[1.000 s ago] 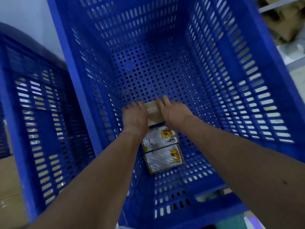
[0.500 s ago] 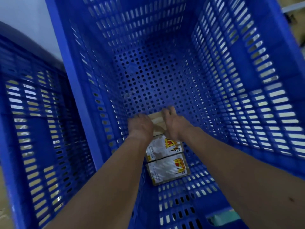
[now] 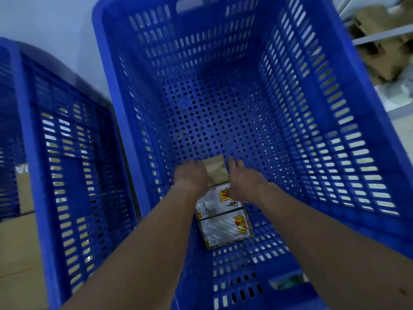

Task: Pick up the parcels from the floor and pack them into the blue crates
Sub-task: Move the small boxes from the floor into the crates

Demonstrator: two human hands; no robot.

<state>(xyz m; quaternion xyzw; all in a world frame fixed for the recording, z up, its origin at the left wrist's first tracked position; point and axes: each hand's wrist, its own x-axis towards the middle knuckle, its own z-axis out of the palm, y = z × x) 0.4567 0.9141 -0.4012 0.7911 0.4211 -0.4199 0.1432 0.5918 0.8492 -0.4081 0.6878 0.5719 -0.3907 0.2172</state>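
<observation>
Far left, a second blue crate [image 3: 29,153] stands beside the working blue crate [image 3: 312,130], with a cardboard box [image 3: 15,253] low at the left edge. Inside the working crate, the left hand [image 3: 191,175] lies against the left side of the brown parcel [image 3: 215,173], fingers extended and no longer wrapped over its top as they were a second ago. The brown parcel now sits on the perforated crate floor, butted against the nearer of two labelled parcels [image 3: 218,201] that lie in a row toward the near wall. The right hand [image 3: 243,179] has spread away from its former clasp and lies just beside the parcel's right edge, fingers straight; whether it touches the parcel cannot be told. Assessment: the parcel is placed and the grasp is released, so this item is packed third in line. Most of the crate floor beyond it is bare. The remaining step is judged to be withdrawing both arms and fetching the next parcel. Far right, loose cardboard [image 3: 380,41] lies on shelving outside the crate.
</observation>
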